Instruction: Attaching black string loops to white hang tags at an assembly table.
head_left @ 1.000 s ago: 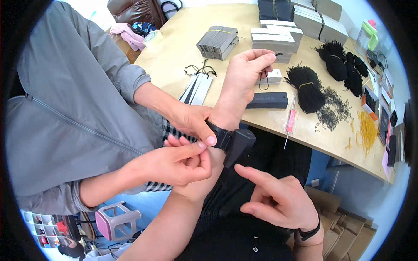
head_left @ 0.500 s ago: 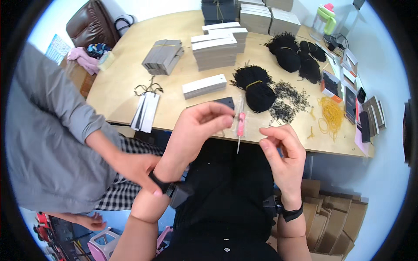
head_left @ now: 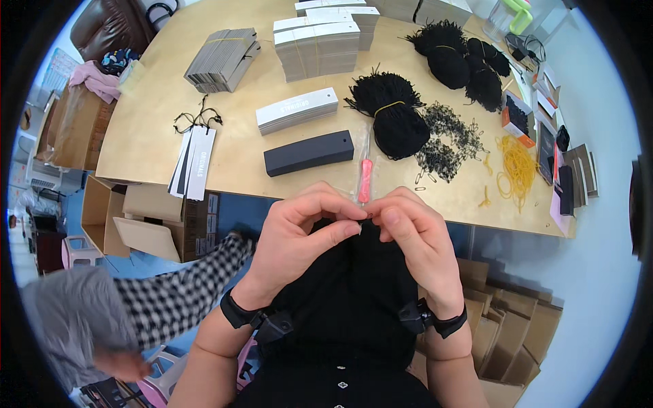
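My left hand (head_left: 309,221) and my right hand (head_left: 415,234) meet just in front of the table edge, fingertips almost touching. Both are closed in a pinch; anything between the fingers is too small to make out. Just beyond them a pink-handled tool (head_left: 365,180) with a thin metal shaft lies on clear plastic. Left of it is a stack of black tags (head_left: 309,154), with a stack of white tags (head_left: 296,111) behind. A bundle of black cords (head_left: 401,129), tied with a yellow band, sits beyond the tool, next to a pile of small black safety pins (head_left: 445,146).
Strung tags (head_left: 194,163) overhang the table's front edge at left. Banded grey stacks (head_left: 221,60) and taller white stacks (head_left: 316,51) stand farther back. Yellow rubber bands (head_left: 515,173) lie at right. A person in checked trousers (head_left: 180,299) is at lower left; flattened cardboard (head_left: 510,326) leans at lower right.
My hands have come together and their fingers have closed. The other person's hand has left my left wrist, and that person has moved down and away. The view has shifted, uncovering the black tags.
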Demonstrator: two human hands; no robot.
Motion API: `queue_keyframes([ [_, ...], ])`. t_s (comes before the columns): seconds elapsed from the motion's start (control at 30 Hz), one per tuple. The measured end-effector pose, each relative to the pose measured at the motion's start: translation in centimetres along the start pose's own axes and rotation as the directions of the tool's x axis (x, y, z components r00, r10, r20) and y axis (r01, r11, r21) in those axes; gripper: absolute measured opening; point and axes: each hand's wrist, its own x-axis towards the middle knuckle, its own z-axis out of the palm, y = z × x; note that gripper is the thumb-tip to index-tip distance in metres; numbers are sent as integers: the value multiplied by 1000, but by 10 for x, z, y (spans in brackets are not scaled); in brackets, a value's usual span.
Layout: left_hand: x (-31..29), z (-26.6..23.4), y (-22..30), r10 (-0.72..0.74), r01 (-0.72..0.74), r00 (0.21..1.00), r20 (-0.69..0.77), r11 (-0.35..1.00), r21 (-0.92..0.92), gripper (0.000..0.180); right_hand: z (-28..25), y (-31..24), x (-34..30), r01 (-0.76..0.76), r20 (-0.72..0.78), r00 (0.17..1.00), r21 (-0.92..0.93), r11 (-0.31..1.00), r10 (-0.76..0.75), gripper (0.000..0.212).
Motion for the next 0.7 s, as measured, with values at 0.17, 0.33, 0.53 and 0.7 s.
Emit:
queue_keyframes([
  [0.17,-4,4,-5,-30,31,999,-31,999,44,16,2,10,1,76,-28,997,-92,993,-79,9],
  [0.33,-5,7,3,-17,46,996,-85,936,350,19,2,13,-1,87,-50,994,-147,985,-95,7],
  [0.53,-1,14,-2,282,-190,958,-51,759,623,16,7,8,-4,49,-71,996,-182,982,-62,9],
  [0.7,-2,19,-2,325,-207,944,-62,727,655,15,8,5,-7,87,-63,993,-247,965,-105,11],
])
